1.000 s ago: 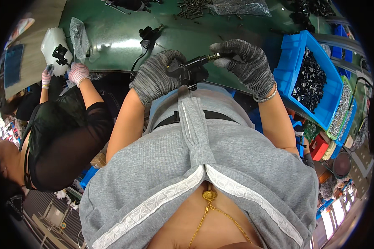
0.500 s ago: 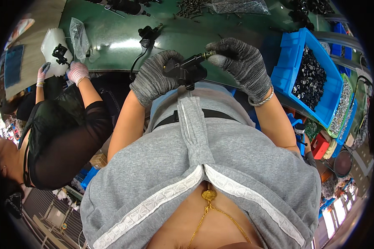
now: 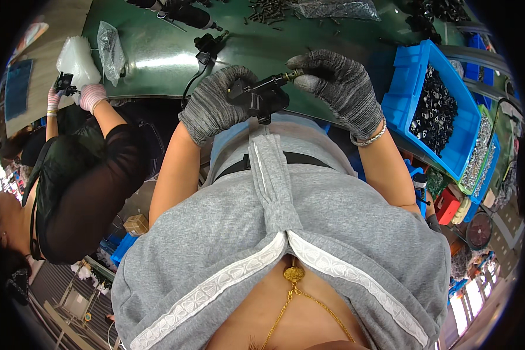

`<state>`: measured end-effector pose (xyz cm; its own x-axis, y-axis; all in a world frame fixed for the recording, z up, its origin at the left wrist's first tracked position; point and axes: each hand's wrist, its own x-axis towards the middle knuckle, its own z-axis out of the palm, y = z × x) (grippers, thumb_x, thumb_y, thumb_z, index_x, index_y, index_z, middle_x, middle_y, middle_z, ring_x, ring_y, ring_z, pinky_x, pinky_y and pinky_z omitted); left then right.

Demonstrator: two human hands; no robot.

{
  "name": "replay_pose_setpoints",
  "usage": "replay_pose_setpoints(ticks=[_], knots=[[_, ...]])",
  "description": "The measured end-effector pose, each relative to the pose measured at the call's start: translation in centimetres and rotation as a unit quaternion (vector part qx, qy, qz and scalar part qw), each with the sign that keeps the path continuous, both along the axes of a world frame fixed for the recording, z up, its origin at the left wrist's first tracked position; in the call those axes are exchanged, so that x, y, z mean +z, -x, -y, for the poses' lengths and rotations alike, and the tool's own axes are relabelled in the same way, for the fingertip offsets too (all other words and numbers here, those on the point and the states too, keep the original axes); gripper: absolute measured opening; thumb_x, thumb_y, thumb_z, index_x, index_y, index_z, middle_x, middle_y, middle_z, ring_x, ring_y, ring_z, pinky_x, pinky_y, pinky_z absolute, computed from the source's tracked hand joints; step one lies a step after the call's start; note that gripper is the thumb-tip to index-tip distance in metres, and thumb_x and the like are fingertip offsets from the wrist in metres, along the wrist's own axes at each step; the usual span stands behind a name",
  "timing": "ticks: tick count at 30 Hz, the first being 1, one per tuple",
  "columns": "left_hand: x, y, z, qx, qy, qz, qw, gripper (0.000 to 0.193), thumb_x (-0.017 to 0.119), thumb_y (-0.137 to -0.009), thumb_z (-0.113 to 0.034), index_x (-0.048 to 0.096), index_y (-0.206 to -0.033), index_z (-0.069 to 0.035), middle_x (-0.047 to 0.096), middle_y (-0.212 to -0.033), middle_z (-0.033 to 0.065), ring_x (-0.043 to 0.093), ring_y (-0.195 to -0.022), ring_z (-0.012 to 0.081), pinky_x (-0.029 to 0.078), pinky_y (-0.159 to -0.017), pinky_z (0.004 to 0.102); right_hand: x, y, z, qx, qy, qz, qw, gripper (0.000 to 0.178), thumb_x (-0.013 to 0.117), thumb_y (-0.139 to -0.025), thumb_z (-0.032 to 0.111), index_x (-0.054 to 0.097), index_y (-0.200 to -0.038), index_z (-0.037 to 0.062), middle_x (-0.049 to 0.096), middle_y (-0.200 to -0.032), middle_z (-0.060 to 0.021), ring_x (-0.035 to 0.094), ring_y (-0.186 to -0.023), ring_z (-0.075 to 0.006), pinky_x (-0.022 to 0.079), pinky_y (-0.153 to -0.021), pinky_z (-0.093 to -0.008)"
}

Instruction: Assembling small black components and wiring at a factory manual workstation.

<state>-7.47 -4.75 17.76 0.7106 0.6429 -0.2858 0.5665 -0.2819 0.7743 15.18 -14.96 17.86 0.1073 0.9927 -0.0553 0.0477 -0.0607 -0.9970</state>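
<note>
Black part (image 3: 265, 98) by shiny green tabletop (image 3: 256, 49) (blue bin (image 3: 405, 87) alongside)

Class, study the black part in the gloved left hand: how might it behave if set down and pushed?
The black part in the left hand looks rigid, as its barrel runs straight. Its blocky, uneven shape would probably make it tip or slide rather than roll. The brass-coloured end may be metal, adding some weight.
</note>
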Motion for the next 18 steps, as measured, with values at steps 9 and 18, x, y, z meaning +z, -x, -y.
replay_pose_setpoints(ticks=[9,18], knots=[[-0.8,-0.3,0.2,0.032,0.029,0.058,0.997,0.034,0.079,-0.073,-0.024,0.068,-0.102,-0.009,0.069,-0.094,0.0089,0.068,-0.090,0.0218,0.054,-0.083,0.0344,-0.5,-0.3,-0.1,-0.013,0.028,0.038,0.999,0.027,0.077,-0.083,0.021,0.072,-0.105,0.0063,0.073,-0.099,-0.0095,0.069,-0.091,-0.0174,0.056,-0.083,-0.0321],[-4.3,1.4,1.2,0.077,0.073,0.024,0.994,0.028,0.076,-0.068,-0.016,0.066,-0.093,-0.007,0.067,-0.081,0.0072,0.066,-0.083,0.0173,0.051,-0.073,0.0312,2.3,0.3,-1.4,0.066,0.192,0.115,0.973,0.028,0.074,-0.084,0.028,0.072,-0.100,0.0050,0.073,-0.092,-0.0121,0.069,-0.086,-0.0178,0.054,-0.082,-0.0319]])
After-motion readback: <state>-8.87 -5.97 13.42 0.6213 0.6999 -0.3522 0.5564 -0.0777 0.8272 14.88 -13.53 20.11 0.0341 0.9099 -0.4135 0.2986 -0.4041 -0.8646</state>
